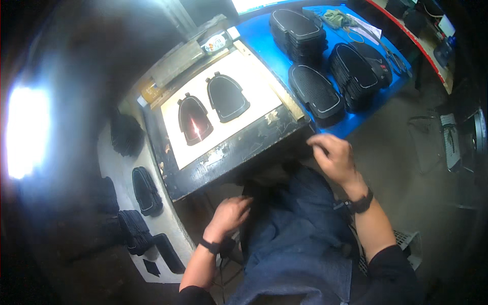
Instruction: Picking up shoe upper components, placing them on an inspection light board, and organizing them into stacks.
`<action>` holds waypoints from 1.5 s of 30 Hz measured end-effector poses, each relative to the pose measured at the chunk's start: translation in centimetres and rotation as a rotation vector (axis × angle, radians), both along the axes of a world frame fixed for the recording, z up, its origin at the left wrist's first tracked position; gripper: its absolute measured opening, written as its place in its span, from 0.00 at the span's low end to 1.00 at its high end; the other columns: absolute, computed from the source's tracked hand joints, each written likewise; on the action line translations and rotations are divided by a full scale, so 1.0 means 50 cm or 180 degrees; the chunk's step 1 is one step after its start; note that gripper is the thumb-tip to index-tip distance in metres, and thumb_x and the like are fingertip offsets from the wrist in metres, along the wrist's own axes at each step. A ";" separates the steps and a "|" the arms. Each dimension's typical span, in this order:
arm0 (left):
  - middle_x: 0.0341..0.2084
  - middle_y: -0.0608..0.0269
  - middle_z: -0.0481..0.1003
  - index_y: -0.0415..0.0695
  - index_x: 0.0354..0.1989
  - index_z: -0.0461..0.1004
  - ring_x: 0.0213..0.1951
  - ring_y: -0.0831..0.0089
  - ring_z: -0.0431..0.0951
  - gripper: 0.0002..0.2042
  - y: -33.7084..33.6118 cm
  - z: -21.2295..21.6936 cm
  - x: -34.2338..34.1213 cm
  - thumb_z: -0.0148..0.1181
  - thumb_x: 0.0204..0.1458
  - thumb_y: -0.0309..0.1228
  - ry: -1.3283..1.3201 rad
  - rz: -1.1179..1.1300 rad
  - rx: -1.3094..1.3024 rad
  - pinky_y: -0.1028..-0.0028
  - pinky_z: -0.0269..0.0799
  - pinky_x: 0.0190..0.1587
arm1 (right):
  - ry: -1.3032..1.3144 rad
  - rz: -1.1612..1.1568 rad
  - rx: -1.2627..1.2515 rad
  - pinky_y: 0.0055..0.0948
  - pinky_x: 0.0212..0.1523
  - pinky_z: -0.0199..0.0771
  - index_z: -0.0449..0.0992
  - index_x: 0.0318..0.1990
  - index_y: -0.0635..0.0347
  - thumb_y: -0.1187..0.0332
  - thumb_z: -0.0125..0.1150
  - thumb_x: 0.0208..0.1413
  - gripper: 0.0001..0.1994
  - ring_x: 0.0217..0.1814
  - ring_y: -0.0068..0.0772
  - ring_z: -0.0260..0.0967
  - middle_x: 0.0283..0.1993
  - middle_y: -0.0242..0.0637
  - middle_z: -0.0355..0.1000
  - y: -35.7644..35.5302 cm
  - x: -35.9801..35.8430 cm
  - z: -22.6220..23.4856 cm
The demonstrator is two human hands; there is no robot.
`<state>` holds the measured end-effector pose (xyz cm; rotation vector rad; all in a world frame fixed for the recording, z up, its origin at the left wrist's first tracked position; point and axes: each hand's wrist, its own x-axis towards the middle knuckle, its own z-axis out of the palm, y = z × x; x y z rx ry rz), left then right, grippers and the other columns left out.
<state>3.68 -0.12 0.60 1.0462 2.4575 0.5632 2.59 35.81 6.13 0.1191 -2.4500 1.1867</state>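
My left hand point(230, 215) hangs over my lap just off the front edge of the black-framed work board point(239, 151). Its fingers curl together, and I see nothing in them. My right hand point(335, 158) is raised near the board's right corner, below the blue table; thumb and forefinger are loosely bent and apart, nothing visible between them. Two black arched pads with pale edge lines lie on the board's cream sheet. A bright reddish streak of light falls on the left pad point(194, 119); the right pad point(227, 97) is plain black.
On the blue table point(256, 36) stand several stacks of black pads, the nearest stack point(317, 94) close to my right hand. Scissors point(396, 63) lie at its far right. More pads point(146, 190) rest on a pale surface at left. A metal bar point(178, 63) runs behind the sheet.
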 end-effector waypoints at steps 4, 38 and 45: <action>0.52 0.51 0.76 0.42 0.51 0.75 0.56 0.51 0.74 0.17 -0.024 0.082 0.060 0.61 0.51 0.27 0.0513 0.0547 -0.0074 0.55 0.67 0.60 | -0.0509 -0.0343 -0.0363 0.34 0.36 0.76 0.80 0.39 0.62 0.77 0.57 0.53 0.08 0.36 0.44 0.78 0.35 0.47 0.78 0.070 0.090 -0.059; 0.48 0.66 0.77 0.50 0.38 0.81 0.62 0.62 0.69 0.18 -0.165 0.098 0.179 0.66 0.37 0.43 0.0659 0.1349 -0.2535 0.44 0.51 0.69 | 0.0641 0.0300 0.0048 0.37 0.28 0.61 0.64 0.20 0.53 0.62 0.55 0.52 0.12 0.19 0.35 0.58 0.18 0.31 0.60 0.190 -0.080 -0.106; 0.55 0.66 0.75 0.52 0.42 0.82 0.67 0.61 0.64 0.21 -0.159 0.100 0.169 0.64 0.39 0.49 0.0452 0.1179 -0.2873 0.43 0.48 0.68 | 0.0827 -0.0280 -0.1467 0.36 0.26 0.64 0.70 0.27 0.55 0.67 0.57 0.56 0.07 0.22 0.35 0.66 0.25 0.32 0.66 0.116 -0.185 -0.030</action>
